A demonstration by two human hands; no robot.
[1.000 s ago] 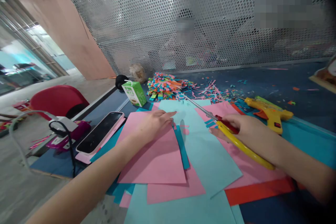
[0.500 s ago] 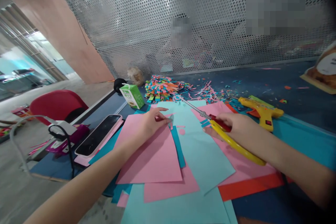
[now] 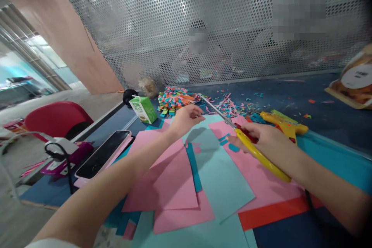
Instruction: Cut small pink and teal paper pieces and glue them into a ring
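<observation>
Yellow-and-red-handled metal scissors (image 3: 243,138), head view: gripped in my right hand (image 3: 267,139), above papers. Left hand (image 3: 187,119) hovers, fingers curled, over pale-blue paper sheet (image 3: 222,176); can't tell if holding anything. Probably between snips; cutting next calls for picking up paper.

This looks like a workshop for paper crafts. On the blue table (image 3: 276,91) there are pink sheets of paper (image 3: 174,192), lots of tiny cut bits (image 3: 228,105), big scissors (image 3: 263,161) and a yellow glue gun (image 3: 279,121). A metal screen (image 3: 136,27) full of little holes stands along the table, a person (image 3: 213,51) shows dimly behind it, and the floor (image 3: 101,104) is plain and gray.
</observation>
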